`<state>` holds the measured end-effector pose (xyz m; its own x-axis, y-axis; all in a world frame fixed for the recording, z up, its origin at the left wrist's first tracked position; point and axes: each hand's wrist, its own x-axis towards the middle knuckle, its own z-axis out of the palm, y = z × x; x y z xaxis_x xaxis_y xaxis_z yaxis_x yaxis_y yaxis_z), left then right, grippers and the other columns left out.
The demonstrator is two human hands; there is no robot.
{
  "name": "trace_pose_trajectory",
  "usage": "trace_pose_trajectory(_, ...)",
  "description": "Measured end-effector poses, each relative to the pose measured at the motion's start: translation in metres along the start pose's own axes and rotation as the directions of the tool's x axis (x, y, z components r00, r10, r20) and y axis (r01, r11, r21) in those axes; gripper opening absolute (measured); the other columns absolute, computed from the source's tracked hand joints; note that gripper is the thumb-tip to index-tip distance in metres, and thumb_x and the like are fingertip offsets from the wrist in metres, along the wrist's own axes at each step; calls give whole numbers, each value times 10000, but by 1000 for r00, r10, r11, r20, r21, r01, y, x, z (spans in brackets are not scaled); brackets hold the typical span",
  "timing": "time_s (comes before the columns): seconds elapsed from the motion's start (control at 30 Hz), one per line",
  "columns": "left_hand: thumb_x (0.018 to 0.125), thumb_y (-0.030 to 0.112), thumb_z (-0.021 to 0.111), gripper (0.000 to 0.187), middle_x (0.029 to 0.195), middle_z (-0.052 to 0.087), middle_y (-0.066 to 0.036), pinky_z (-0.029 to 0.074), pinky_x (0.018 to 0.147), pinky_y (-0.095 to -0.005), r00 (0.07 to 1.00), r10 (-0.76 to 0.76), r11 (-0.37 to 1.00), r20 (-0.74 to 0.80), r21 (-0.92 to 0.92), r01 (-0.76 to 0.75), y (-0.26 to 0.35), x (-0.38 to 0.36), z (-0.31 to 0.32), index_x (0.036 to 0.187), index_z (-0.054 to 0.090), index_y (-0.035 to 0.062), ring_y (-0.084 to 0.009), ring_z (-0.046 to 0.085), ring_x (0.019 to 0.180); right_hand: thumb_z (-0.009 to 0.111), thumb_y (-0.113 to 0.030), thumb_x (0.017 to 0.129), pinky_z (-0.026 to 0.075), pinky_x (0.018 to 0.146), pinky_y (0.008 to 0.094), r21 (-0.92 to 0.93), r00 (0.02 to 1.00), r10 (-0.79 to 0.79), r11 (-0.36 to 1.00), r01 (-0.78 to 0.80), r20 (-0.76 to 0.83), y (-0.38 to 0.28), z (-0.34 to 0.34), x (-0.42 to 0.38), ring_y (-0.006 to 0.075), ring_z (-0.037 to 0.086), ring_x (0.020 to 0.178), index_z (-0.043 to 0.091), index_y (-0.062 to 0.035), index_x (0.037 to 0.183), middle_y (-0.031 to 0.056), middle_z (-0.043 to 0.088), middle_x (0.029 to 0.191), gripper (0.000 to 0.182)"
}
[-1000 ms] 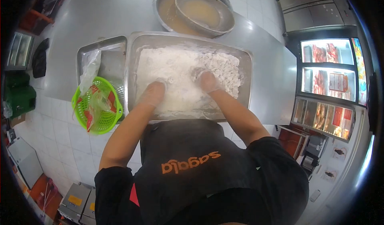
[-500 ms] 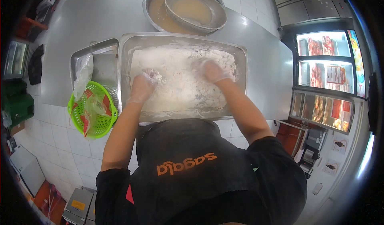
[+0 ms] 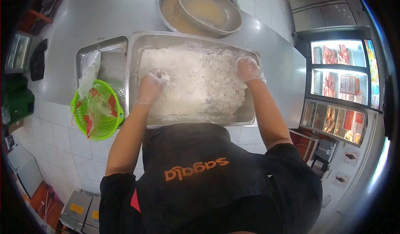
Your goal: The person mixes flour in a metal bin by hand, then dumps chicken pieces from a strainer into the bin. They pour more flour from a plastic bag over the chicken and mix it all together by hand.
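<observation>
- Stainless steel table [image 3: 83,21] over white floor tiles; lit display cabinets [image 3: 339,75] at 3 o'clock.
- Large rectangular steel tray [image 3: 137,51], centre of table, heaped with white flour [image 3: 196,84].
- Left hand [image 3: 150,87], clear glove, at 9 o'clock in the flour, fingers curled around a floury lump.
- Right hand [image 3: 249,68], clear glove, at the tray's 3 o'clock rim, fingers loosely spread, gripping nothing.
- Round steel bowls [image 3: 208,9] of brownish liquid, 12 o'clock.
- Green plastic basket [image 3: 98,109] holding packets, 9 o'clock, beside a smaller steel tray [image 3: 106,46].

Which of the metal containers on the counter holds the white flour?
The large rectangular tray in the middle, where both gloved hands work; the round basins behind hold brownish liquid.
</observation>
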<state>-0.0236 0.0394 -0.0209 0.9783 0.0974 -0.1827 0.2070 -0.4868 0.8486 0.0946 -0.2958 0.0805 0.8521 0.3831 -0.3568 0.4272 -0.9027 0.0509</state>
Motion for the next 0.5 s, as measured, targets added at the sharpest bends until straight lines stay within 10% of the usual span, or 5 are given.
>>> trace_pose_trajectory(0.07, 803, 168, 717, 227, 925, 721, -160, 529, 802, -372, 999, -35, 996, -9, -77, 35, -3, 6, 0, 985, 697, 33, -303, 700, 892, 496, -174, 914, 562, 829, 450, -2, 985, -29, 1000, 29, -171, 20, 23, -1, 346, 689, 894, 660, -88, 1197, 209, 690, 1043, 337)
trace_pose_trajectory(0.2, 816, 186, 729, 253, 947, 726, -147, 529, 812, -347, 994, -110, 987, 29, -112, 113, -2, 11, 4, 999, 686, 18, -251, 703, 900, 521, -58, 848, 562, 815, 430, -118, 934, -357, 928, 355, 4, -54, 62, -5, 313, 693, 910, 649, 16, 1107, 203, 694, 1019, 299)
trace_pose_trajectory(0.3, 823, 195, 729, 261, 938, 724, -142, 528, 809, -341, 995, -103, 992, 4, -78, 103, 1, 9, -1, 1007, 680, 16, -242, 699, 884, 540, -61, 840, 559, 820, 436, -13, 963, -269, 963, 269, 32, -30, 164, -18, 336, 693, 901, 694, 9, 1001, 202, 703, 976, 233)
trace_pose_trajectory(0.5, 820, 233, 735, 301, 965, 721, -128, 526, 822, -358, 990, -126, 981, 65, -137, 134, 8, 5, 2, 1050, 670, 51, -239, 693, 875, 525, -154, 911, 568, 807, 416, 39, 993, 0, 999, -5, 115, -43, 91, -32, 334, 711, 885, 719, 1, 934, 203, 720, 951, 249)
